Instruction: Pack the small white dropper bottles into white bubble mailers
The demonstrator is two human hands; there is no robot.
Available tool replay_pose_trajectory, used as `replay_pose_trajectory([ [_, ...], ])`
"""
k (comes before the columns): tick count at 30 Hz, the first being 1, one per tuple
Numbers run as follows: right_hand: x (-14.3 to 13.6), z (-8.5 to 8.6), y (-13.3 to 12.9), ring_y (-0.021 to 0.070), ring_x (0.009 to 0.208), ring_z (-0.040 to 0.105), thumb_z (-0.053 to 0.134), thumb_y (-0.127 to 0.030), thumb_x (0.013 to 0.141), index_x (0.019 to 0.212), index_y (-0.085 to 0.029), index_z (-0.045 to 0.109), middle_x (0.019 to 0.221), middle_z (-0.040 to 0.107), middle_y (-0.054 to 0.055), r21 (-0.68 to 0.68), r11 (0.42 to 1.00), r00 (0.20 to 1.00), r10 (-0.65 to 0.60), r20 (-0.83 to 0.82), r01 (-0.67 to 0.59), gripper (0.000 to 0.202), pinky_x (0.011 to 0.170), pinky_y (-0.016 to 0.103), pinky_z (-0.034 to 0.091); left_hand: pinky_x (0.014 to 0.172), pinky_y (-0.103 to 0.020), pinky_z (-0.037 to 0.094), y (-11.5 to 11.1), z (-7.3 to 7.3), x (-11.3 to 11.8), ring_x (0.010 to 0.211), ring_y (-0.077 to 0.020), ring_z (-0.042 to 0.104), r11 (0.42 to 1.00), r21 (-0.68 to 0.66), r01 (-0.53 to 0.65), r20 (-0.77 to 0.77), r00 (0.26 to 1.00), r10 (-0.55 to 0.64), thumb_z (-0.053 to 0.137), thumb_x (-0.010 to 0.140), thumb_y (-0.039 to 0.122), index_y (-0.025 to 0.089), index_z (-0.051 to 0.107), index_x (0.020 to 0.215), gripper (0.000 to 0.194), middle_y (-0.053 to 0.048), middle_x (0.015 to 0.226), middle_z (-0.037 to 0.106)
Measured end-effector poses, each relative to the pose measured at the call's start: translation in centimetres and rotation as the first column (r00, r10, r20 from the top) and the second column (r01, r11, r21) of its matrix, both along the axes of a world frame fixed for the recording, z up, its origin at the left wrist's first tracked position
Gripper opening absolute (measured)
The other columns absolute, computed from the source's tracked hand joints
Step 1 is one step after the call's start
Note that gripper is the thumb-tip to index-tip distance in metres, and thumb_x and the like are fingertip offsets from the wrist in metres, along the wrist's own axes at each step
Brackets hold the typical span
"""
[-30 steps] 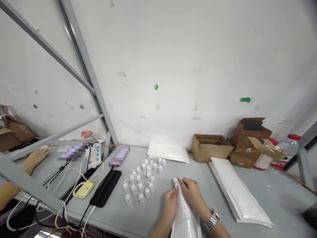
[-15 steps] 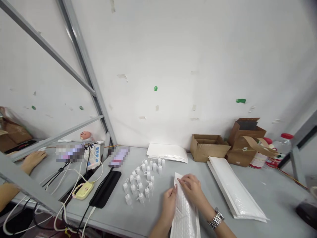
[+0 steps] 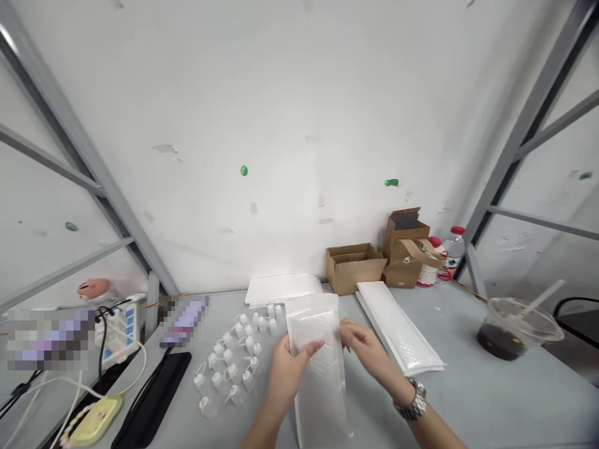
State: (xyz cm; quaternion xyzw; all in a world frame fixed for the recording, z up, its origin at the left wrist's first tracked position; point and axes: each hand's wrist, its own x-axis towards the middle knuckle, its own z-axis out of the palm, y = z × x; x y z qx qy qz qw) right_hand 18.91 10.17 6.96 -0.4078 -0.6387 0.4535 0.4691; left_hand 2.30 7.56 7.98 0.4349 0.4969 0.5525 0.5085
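Note:
A long white bubble mailer (image 3: 321, 386) stands raised over the table in front of me. My left hand (image 3: 290, 368) grips its left edge, thumb lying across the front face and fingers behind. At the opposite edge, the curled fingers of my right hand (image 3: 367, 352) pinch the mailer's side; part of that grip is hidden. Left of the mailer stand several small white squeeze bottles (image 3: 231, 374), some with tethered caps. More white mailers lie close by: a flat stack (image 3: 281, 288) against the wall and a long pile (image 3: 397, 327) to the right.
An open cardboard box (image 3: 355, 274) and a brown paper bag (image 3: 405, 265) stand at the back, beside red-capped bottles (image 3: 453, 255). A plastic cup with dark contents (image 3: 505, 337) is at right. Leftward lie a black pouch (image 3: 154, 399), a phone (image 3: 185, 321) and a power strip (image 3: 124, 330) with cables.
The view has turned right, bringing the cup into sight. The mailer has been lifted more upright. My right hand has moved from its top end to its right edge.

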Motion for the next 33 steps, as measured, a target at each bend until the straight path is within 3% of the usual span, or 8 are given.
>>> replay_pose_trajectory([
  [4,1.3,2.8,1.4,0.0121,0.055,0.042,0.037,-0.063,0.081,0.065,-0.015,0.061,0.057,0.047,0.0,-0.11,0.993,0.989,0.014,-0.148,-0.031,0.056,0.055,0.026,0.035,0.07,-0.03,0.049,-0.9,1.3,-0.2,0.08,-0.0233,0.065,0.986,-0.059,0.153,-0.05,0.987,-0.156,0.075,0.055,0.027,0.014,0.066,0.083,0.033,-0.007,0.084,0.072],
  [7,1.7,5.7,2.0,0.0109,0.057,0.041,0.045,-0.061,0.078,0.062,-0.015,0.061,0.06,0.049,-0.001,-0.144,0.958,0.969,0.248,-0.025,-0.249,0.052,0.055,0.025,0.033,0.067,-0.028,0.049,-1.3,2.3,0.1,0.077,-0.0221,0.064,0.969,-0.097,0.229,-0.107,0.965,-0.239,0.075,0.055,0.025,0.014,0.066,0.082,0.031,-0.005,0.081,0.072],
  [11,1.9,7.5,1.9,0.0117,0.065,0.046,0.058,-0.053,0.074,0.063,-0.016,0.063,0.07,0.05,0.0,-0.075,0.903,0.875,0.429,0.225,-0.424,0.039,0.059,0.024,0.036,0.065,-0.028,0.049,-1.0,1.9,0.6,0.072,-0.021,0.064,0.983,-0.1,0.157,-0.152,0.974,-0.171,0.076,0.053,0.027,0.014,0.064,0.078,0.03,-0.004,0.075,0.071],
  [17,1.3,6.1,0.4,0.0127,0.065,0.048,0.055,-0.049,0.078,0.063,-0.019,0.063,0.073,0.05,0.0,0.113,0.973,0.889,0.13,0.439,-0.199,0.035,0.059,0.024,0.039,0.069,-0.028,0.049,-0.4,0.5,0.4,0.078,-0.0214,0.064,0.995,0.031,0.1,-0.063,0.993,-0.098,0.073,0.058,0.033,0.015,0.066,0.083,0.033,-0.005,0.081,0.071],
  [22,1.7,5.8,-1.1,0.0126,0.063,0.051,0.056,-0.048,0.078,0.067,-0.019,0.065,0.072,0.052,0.0,0.146,0.953,0.816,0.142,0.56,-0.266,0.032,0.057,0.024,0.041,0.064,-0.027,0.049,-0.6,0.8,0.4,0.071,-0.0213,0.064,0.997,0.04,0.069,-0.103,0.993,-0.065,0.065,0.066,0.045,0.014,0.068,0.07,0.031,-0.005,0.066,0.069],
  [26,4.1,6.9,-2.0,0.0138,0.066,0.052,0.052,-0.039,0.084,0.073,-0.02,0.065,0.073,0.054,0.002,0.32,0.916,0.776,-0.016,0.63,-0.241,0.026,0.06,0.025,0.042,0.082,-0.034,0.049,-0.7,0.5,0.6,0.092,-0.0259,0.063,0.978,0.043,0.205,-0.091,0.975,-0.201,0.07,0.063,0.038,0.016,0.069,0.089,0.035,-0.009,0.093,0.071],
  [29,6.9,7.8,-2.7,0.0155,0.07,0.053,0.048,-0.031,0.088,0.079,-0.02,0.062,0.076,0.055,0.004,0.568,0.815,0.769,-0.288,0.57,-0.116,0.02,0.061,0.027,0.043,0.094,-0.039,0.043,-0.6,-0.4,0.3,0.108,-0.0271,0.056,0.982,0.04,0.183,-0.09,0.98,-0.179,0.068,0.064,0.039,0.018,0.065,0.101,0.042,-0.011,0.113,0.064],
  [33,11.1,6.5,-2.9,0.0174,0.067,0.054,0.052,-0.023,0.085,0.094,-0.022,0.061,0.075,0.059,0.006,0.881,0.471,0.638,-0.691,0.341,0.038,0.013,0.06,0.033,0.043,0.096,-0.04,0.041,-0.6,-2.1,-0.7,0.113,-0.0267,0.052,0.996,0.04,0.082,-0.131,0.988,-0.076,0.063,0.069,0.044,0.02,0.065,0.1,0.039,-0.01,0.119,0.06],
])
